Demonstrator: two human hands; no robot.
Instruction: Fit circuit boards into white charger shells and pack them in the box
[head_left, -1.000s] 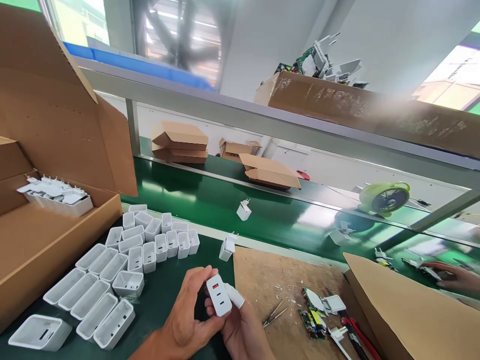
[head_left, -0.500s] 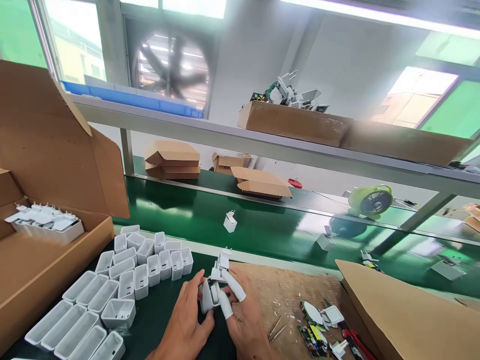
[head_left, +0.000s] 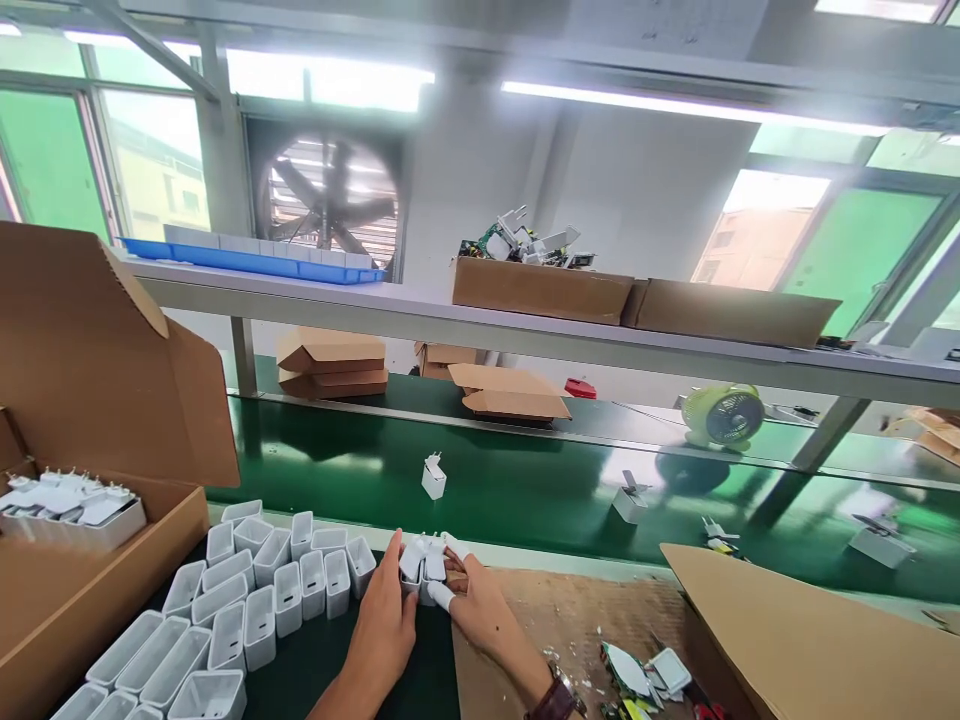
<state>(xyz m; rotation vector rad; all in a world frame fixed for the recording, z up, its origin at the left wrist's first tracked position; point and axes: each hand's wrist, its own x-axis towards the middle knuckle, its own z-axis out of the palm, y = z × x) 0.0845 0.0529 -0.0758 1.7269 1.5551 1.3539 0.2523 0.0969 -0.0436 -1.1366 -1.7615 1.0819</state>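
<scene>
White plug chargers (head_left: 422, 562) stand upright between my two hands, near the edge of the green belt. They look like two open white housings side by side with plug tops tilted on them. My left hand (head_left: 381, 622) closes on their left side, thumb toward me. My right hand (head_left: 482, 607) pinches the right side, with white finger covers on its thumb and a finger. The lower part of the chargers is partly hidden by the fingers. Just left of my left hand are rows of empty white charger housings (head_left: 287, 598).
An open cardboard box (head_left: 97, 620) holding plug chargers is at left. A brown cardboard mat (head_left: 517, 640) with circuit boards (head_left: 628, 672) lies at right, beside a cardboard flap (head_left: 795, 630). Several chargers (head_left: 433, 477) stand on the green belt (head_left: 510, 500). A shelf runs above.
My hands have moved forward and slightly left with the charger, from over the dark surface to near the belt's edge. The charger now stands upright instead of tilted. The view has tipped up.
</scene>
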